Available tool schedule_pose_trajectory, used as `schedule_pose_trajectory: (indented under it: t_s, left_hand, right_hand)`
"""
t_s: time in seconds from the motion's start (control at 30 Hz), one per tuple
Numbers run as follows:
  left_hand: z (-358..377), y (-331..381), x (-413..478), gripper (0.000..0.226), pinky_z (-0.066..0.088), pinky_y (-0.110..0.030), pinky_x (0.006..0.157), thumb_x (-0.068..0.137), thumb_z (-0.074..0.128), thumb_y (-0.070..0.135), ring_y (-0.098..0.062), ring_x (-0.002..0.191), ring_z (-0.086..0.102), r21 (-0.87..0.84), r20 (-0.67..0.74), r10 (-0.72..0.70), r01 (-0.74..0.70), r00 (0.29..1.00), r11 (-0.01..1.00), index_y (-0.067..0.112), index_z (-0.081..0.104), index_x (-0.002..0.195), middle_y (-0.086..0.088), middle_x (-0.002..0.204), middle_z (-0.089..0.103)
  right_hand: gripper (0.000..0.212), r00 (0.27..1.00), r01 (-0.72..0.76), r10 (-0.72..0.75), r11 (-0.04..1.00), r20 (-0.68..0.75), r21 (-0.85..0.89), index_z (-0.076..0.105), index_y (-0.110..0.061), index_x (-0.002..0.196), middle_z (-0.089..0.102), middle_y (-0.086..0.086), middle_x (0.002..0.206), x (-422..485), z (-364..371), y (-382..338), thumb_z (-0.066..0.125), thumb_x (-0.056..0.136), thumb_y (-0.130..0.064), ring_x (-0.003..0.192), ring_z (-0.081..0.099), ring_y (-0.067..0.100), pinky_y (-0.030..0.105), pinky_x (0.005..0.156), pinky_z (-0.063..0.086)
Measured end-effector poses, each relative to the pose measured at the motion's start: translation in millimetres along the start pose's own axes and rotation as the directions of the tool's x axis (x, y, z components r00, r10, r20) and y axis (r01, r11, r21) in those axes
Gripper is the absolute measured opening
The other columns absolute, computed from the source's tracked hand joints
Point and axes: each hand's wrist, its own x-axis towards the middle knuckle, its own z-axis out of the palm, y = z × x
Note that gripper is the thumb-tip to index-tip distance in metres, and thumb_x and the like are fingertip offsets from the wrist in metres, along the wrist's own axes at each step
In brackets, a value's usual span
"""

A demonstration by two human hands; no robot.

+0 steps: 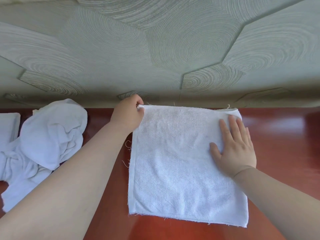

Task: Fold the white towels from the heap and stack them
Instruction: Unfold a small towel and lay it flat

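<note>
Lying on the desk (277,135), one towel (181,161) is pinched at its far left corner by the left hand (129,113) and pressed by the flat, straight-fingered right hand (235,146). Folding is judged unfinished; the heap (48,135) is seen crumpled at left, one folded piece (8,127) beside it.

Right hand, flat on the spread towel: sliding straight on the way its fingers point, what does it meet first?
The right hand lies close to the towel's far edge. Past that edge, the first thing in line looks to be the patterned wall behind the table, though the gap there is hard to judge.
</note>
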Motion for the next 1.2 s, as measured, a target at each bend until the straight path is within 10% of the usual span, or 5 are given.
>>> schedule_pose_trajectory:
  t_s: [0.37, 0.53, 0.83, 1.2]
  left_hand:
    - [-7.4, 21.1, -10.4, 0.014, 0.053, -0.038, 0.076, 0.094, 0.059, 0.022, -0.025, 0.088, 0.063, 0.026, 0.074, -0.008, 0.006, 0.997, 1.0, 0.026, 0.057, 0.107, 0.003, 0.099, 0.065]
    - [-23.9, 21.0, -8.2, 0.006, 0.047, -0.031, 0.075, 0.096, 0.064, 0.03, -0.022, 0.09, 0.063, 0.128, 0.152, 0.021, -0.041, 0.988, 0.991, 0.026, 0.069, 0.097, 0.002, 0.098, 0.071]
    - [-41.9, 13.4, -2.2, 0.026, 0.046, -0.037, 0.074, 0.1, 0.064, 0.032, -0.025, 0.086, 0.062, 0.202, 0.155, 0.169, -0.199, 0.973, 0.959, 0.013, 0.073, 0.085, 0.0, 0.092, 0.071]
    - [-56.3, 20.9, -26.7, 0.016, 0.039, -0.032, 0.07, 0.094, 0.074, 0.027, -0.026, 0.082, 0.06, 0.153, -0.063, 0.287, -0.275, 0.956, 0.949, 0.013, 0.074, 0.087, 0.0, 0.093, 0.062]
  right_hand:
    - [0.078, 0.998, -0.024, 0.023, 1.0, 0.061, 0.019, 0.023, -0.023, 0.163, 0.011, 0.005, 0.172, -3.0, -9.3, -5.5, 0.036, 0.094, -0.057, 0.158, 0.006, 0.025, 0.045, 0.129, 0.006]
    - [0.065, 0.976, -0.192, 0.201, 0.976, -0.086, 0.099, 0.034, -0.03, 0.157, 0.038, 0.012, 0.15, 30.1, -38.7, -15.2, 0.057, 0.097, -0.028, 0.135, 0.034, 0.036, 0.05, 0.112, 0.032]
    - [0.042, 0.914, -0.034, 0.135, 0.965, 0.383, -0.259, 0.054, -0.024, 0.141, 0.042, 0.019, 0.142, 109.5, -89.7, 0.0, 0.047, 0.104, -0.044, 0.131, 0.042, 0.041, 0.051, 0.107, 0.043]
    - [0.022, 0.978, -0.062, 0.083, 0.992, 0.191, -0.114, 0.071, -0.021, 0.099, 0.067, 0.004, 0.086, 88.0, -123.8, 12.5, 0.058, 0.1, -0.038, 0.095, 0.065, 0.035, 0.035, 0.072, 0.045]
